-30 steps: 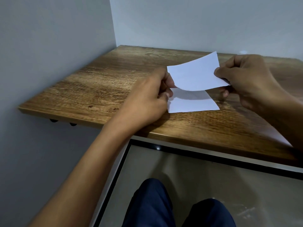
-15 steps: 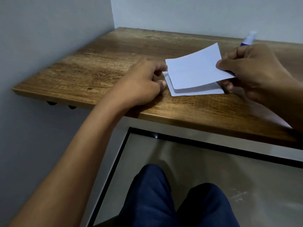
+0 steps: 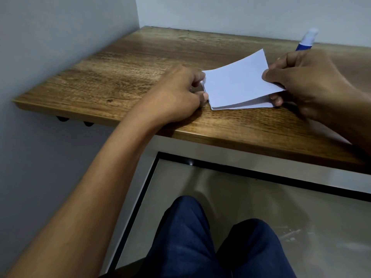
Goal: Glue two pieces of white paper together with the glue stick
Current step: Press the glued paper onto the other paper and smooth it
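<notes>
Two white paper pieces lie stacked on the wooden shelf-like table (image 3: 124, 77). The upper paper (image 3: 236, 85) rests with its left edge down on the lower paper (image 3: 249, 106), of which only a thin strip shows along the front. My right hand (image 3: 303, 81) pinches the upper paper's raised right edge between thumb and fingers. My left hand (image 3: 178, 95) rests on the table with fingertips at the left edges of both papers. A glue stick (image 3: 307, 41) with a white cap and blue body stands behind my right hand, partly hidden by it.
The table sits in a corner, with grey walls at the left and the back. Its front edge runs just below my hands. Beneath it lie a pale floor with a black line and my knees in dark blue trousers.
The upper paper has come down from its raised position onto the lower one, so their left edges now meet. My left hand has let go of the upper paper and settled at the edges.
</notes>
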A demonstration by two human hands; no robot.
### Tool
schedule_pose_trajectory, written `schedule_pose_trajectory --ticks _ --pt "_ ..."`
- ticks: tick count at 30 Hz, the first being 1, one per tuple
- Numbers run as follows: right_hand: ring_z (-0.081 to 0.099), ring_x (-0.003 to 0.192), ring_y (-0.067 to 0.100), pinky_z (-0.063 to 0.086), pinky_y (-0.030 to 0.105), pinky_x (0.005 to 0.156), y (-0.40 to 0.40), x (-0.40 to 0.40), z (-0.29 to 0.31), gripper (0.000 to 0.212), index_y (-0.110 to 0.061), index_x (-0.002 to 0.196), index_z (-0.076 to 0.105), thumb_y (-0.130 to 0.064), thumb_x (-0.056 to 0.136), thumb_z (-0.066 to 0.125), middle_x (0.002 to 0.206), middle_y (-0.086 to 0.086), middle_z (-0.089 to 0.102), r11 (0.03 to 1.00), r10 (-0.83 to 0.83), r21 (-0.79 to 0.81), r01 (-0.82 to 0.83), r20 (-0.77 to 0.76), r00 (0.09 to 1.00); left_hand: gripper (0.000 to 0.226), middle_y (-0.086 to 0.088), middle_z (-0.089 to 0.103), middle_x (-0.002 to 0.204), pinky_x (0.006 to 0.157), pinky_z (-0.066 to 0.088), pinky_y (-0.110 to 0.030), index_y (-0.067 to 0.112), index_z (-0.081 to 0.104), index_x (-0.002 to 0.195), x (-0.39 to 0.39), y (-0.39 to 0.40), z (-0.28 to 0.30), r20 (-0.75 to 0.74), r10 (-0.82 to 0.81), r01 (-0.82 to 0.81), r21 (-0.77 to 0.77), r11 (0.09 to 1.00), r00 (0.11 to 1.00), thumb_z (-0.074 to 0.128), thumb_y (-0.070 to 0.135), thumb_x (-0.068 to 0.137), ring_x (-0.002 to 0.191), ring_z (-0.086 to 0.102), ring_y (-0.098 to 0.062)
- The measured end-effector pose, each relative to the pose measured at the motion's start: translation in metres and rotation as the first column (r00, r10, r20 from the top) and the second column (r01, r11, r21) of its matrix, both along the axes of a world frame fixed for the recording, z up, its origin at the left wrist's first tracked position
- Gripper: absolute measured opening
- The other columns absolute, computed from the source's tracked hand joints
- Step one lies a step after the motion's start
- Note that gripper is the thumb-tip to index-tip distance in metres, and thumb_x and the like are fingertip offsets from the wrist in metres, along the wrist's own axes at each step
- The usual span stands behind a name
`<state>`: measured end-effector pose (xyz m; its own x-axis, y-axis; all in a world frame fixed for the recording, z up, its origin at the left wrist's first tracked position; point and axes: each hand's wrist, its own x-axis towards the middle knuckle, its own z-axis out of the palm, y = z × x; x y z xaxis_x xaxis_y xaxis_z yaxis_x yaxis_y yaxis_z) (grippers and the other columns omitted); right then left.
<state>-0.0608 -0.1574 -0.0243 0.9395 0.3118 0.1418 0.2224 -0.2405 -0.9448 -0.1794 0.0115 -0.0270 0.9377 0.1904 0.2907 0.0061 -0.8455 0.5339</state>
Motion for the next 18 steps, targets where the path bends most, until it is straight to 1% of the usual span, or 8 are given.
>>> schedule_pose_trajectory --ticks 4,8,13,15,16,18 --pt "0.045 0.028 0.012 0.037 0.019 0.033 0.0002 -0.0006 -0.0001 0.023 -0.012 0.063 0.05 -0.002 0.08 0.062 0.059 0.009 0.053 1.0 0.006 -0.002 -0.006 0.002 1.0 0.023 -0.006 0.053 0.093 0.072 0.036 -0.028 0.004 0.061 0.102 0.001 0.0012 -0.0011 -0.003 0.009 -0.009 -0.004 1.0 1.0 0.057 0.018 0.085 0.098 0.054 -0.024" --pt "0.045 0.027 0.012 0.036 0.018 0.033 0.0005 -0.0013 -0.0002 0.024 -0.012 0.062 0.049 -0.002 0.081 0.061 0.06 0.008 0.052 1.0 0.01 0.004 -0.01 0.003 1.0 0.026 -0.013 0.059 0.103 0.078 0.042 -0.028 0.004 0.062 0.105 0.0017 0.0014 -0.0024 0.009 0.018 -0.018 -0.016 1.0 1.0 0.057 0.019 0.084 0.099 0.055 -0.025" --pt "0.044 0.027 0.012 0.036 0.018 0.031 0.0018 -0.0026 -0.0015 0.024 -0.011 0.062 0.049 -0.002 0.081 0.061 0.056 0.008 0.05 1.0 0.014 -0.009 -0.014 0.017 1.0 0.029 -0.013 0.059 0.107 0.079 0.042 -0.029 0.002 0.06 0.108 0.0026 0.0031 -0.0027 -0.002 0.004 -0.004 0.002 1.0 1.0 0.057 0.02 0.085 0.1 0.054 -0.025" --pt "0.044 0.027 0.012 0.036 0.018 0.031 0.0021 -0.0031 -0.0016 0.025 -0.011 0.061 0.049 -0.001 0.081 0.061 0.056 0.008 0.05 1.0 0.016 -0.007 -0.016 0.019 1.0 0.028 -0.014 0.059 0.107 0.079 0.042 -0.029 0.003 0.061 0.106 0.0026 0.0032 -0.0031 0.002 0.004 -0.004 0.009 1.0 1.0 0.057 0.02 0.085 0.1 0.054 -0.025" --pt "0.044 0.026 0.011 0.036 0.018 0.031 0.0022 -0.0031 -0.0014 0.025 -0.011 0.061 0.05 -0.001 0.081 0.061 0.056 0.008 0.05 1.0 0.017 -0.009 -0.017 0.019 1.0 0.027 -0.014 0.059 0.105 0.078 0.041 -0.028 0.003 0.061 0.105 0.0026 0.0034 -0.0033 0.005 0.003 -0.003 0.011 1.0 1.0 0.057 0.021 0.084 0.098 0.054 -0.025" --pt "0.045 0.027 0.011 0.036 0.018 0.031 0.0021 -0.003 -0.0007 0.023 -0.01 0.063 0.05 -0.002 0.082 0.061 0.058 0.008 0.051 1.0 0.02 -0.021 -0.019 0.016 1.0 0.027 -0.008 0.057 0.088 0.068 0.037 -0.029 -0.001 0.06 0.097 0.0028 0.0038 -0.0039 -0.002 -0.017 0.017 0.024 1.0 1.0 0.058 0.022 0.084 0.085 0.052 -0.021"
